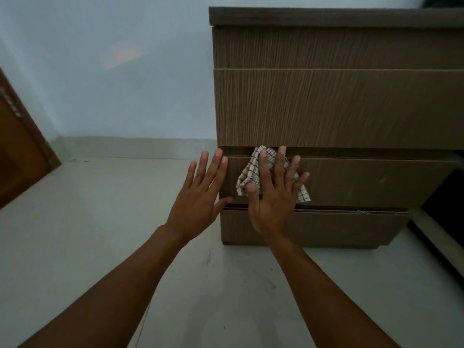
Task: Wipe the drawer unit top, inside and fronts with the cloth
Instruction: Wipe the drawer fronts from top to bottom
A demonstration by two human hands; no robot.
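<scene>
Pressing cloth (247, 173) flat to drawer front (351, 182), centre of frame, with spread right hand (273, 197); open, empty left hand (198, 194) at left edge of drawer unit (326, 109). Pinned, not gripped: could slip and drop mid-stroke

Right hand (272, 197) lies flat, fingers spread and straight, pressing a crumpled white cloth with dark checks (247, 172) against the third drawer front (364, 182) of the brown wood-grain drawer unit (339, 109). Cloth shows on either side of that hand. Left hand (198, 197) sits just beside the right hand, fingers straight, at the unit's left edge; contact cannot be confirmed. Pale grey floor (88, 234) lies below both hands. An orange-brown wooden door (17, 151) stands well left of the left hand.
</scene>
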